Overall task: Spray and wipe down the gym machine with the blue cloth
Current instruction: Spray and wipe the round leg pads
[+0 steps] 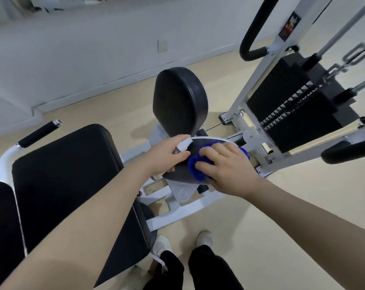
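Nearest to me stood the two feet (183,243) on the pale floor (282,216), with the long black seat pad (73,185) of the gym machine (259,114) running off to my left. Both forearms reached out over it toward the lower black pad (183,174).

My right hand (225,166) lay palm down on that pad, fingers (206,152) spread and curled loosely over the blue cloth (196,166), which was bunched beneath it and pressed against the pad's upper face, near its right edge. A ring (218,156) showed on one finger. My left hand (167,151) sat at the pad's left edge, closed around what looked like a small spray bottle (182,146) with a white top; thumb and fingers were wrapped tight on it, though the bottle's body was mostly hidden.

Beyond stood the second rounded black pad (179,101), upright and untouched by either hand, then the white frame and the weight stack (292,109) to the right.

I judged the wiping step to be in hand, on the lower pad. The next move would call for sweeping the cloth across the remaining face of this pad, keeping pressure even, then lifting both hands toward the upright pad for a spray.
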Demonstrator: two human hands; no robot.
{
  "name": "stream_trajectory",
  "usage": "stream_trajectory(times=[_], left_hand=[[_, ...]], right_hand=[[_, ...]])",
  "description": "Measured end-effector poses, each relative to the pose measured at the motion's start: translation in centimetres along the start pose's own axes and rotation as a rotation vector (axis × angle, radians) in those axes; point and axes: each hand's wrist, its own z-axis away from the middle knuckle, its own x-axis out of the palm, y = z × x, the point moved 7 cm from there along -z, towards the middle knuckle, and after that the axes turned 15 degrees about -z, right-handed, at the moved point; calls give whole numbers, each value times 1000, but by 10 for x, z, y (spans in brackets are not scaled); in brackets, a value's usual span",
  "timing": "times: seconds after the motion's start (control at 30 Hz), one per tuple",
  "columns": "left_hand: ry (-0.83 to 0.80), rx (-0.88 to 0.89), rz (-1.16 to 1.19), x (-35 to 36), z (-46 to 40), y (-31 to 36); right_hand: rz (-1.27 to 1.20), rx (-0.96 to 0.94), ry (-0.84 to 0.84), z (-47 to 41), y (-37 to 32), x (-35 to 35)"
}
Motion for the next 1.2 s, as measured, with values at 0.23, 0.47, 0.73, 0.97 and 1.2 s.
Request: stream_trajectory(times=[0.23, 0.47, 0.73, 0.97, 1.2], left_hand=[[-25, 14, 17, -3, -9, 8], [270, 114, -165, -44, -34, 12], [390, -59, -310, -68, -65, -33], [594, 51, -910, -63, -87, -44], [642, 187, -1164, -68, -112, -55]], right_hand=[[-524, 992, 104, -18, 118, -9], [-697, 919, 5, -81, 163, 43], [-304, 718, -83, -115, 195, 50], [-364, 608, -281, -159, 224, 55], [-486, 645, -193, -152, 226, 62]])
